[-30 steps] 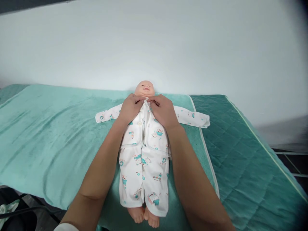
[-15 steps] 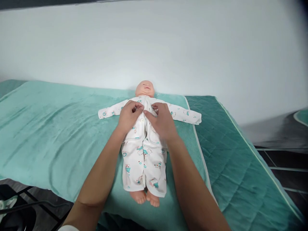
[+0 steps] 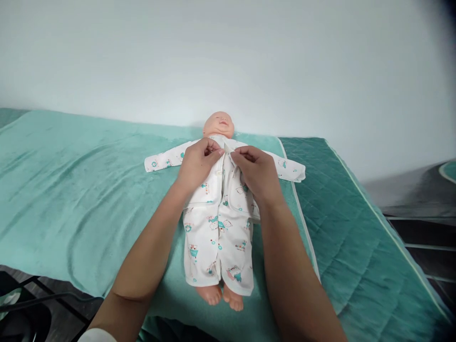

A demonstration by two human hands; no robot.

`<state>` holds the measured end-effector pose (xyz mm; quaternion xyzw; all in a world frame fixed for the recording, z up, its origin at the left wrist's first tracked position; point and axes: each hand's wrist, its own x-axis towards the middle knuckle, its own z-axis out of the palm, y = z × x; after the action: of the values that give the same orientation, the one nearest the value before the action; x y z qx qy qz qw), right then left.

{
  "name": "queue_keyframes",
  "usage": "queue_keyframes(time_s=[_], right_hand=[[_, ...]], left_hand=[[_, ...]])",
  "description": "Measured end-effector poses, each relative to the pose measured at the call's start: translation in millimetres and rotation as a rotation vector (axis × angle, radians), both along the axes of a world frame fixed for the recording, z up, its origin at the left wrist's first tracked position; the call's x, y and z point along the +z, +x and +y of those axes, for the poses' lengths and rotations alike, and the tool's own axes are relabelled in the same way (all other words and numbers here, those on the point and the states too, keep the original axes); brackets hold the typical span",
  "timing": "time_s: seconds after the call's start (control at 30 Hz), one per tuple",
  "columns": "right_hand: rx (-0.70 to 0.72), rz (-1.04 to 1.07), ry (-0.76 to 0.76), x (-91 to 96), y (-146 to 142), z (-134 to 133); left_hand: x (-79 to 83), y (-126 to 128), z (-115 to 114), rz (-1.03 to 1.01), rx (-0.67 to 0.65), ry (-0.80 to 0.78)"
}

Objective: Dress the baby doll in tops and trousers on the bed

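Observation:
A baby doll (image 3: 218, 124) lies on its back, head toward the wall and bare feet toward me. It wears a white baby shirt (image 3: 206, 190) and white trousers (image 3: 219, 247), both with teal and red prints. The sleeves stretch out to both sides. At the chest, my left hand (image 3: 200, 161) pinches the shirt's front edge on the left. My right hand (image 3: 257, 171) pinches the opposite front edge, which is lifted slightly. Below my fingers the two front edges lie side by side with a narrow gap. Whatever sits right between the fingertips is partly hidden.
A light green blanket (image 3: 107, 190) covers the bed under the doll. To the right lies a darker quilted cover (image 3: 356, 228). A pale wall (image 3: 228, 57) rises behind. Dark metal bars and a cable (image 3: 53, 298) show at the lower left.
The view has shifted slightly. My right hand has moved a little to the right, pulling its front edge, and the fingertips of both hands are now higher on the shirt, near the collar.

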<state>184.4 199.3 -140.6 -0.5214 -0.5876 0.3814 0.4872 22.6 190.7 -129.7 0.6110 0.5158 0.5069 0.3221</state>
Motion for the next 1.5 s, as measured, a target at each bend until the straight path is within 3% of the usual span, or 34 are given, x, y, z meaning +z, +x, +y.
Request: queue_keyframes(time_s=[0.13,0.37,0.63,0.87,1.1,1.3,1.5], right_hand=[[-0.019,0.134,0.023,-1.2,-4.5,-0.9],[0.011,0.155,0.011,-11.2,-11.0,-10.6],[0.057,0.159,0.024,-14.5,-9.5,-12.5],[0.047,0.028,0.075,-12.8,-16.0,-14.1],[0.061,-0.082,0.123,-9.8,-18.2,-17.7],[0.074,-0.146,0.118,-10.5,-19.0,-17.9],[0.060,-0.343,0.171,-4.2,-16.5,-29.4]], left_hand=[[-0.7,6.2,0.1,-0.088,-0.023,-0.029],[-2.1,2.2,0.6,-0.173,-0.054,-0.119],[-5.1,1.9,-0.7,-0.176,-0.047,-0.107],[-4.8,-1.5,-2.2,-0.147,-0.065,-0.107],[-0.3,4.1,-4.2,-0.090,0.016,-0.131],[1.3,0.4,-5.7,-0.173,-0.039,-0.168],[0.0,-6.4,-7.2,-0.013,-0.024,-0.176]])
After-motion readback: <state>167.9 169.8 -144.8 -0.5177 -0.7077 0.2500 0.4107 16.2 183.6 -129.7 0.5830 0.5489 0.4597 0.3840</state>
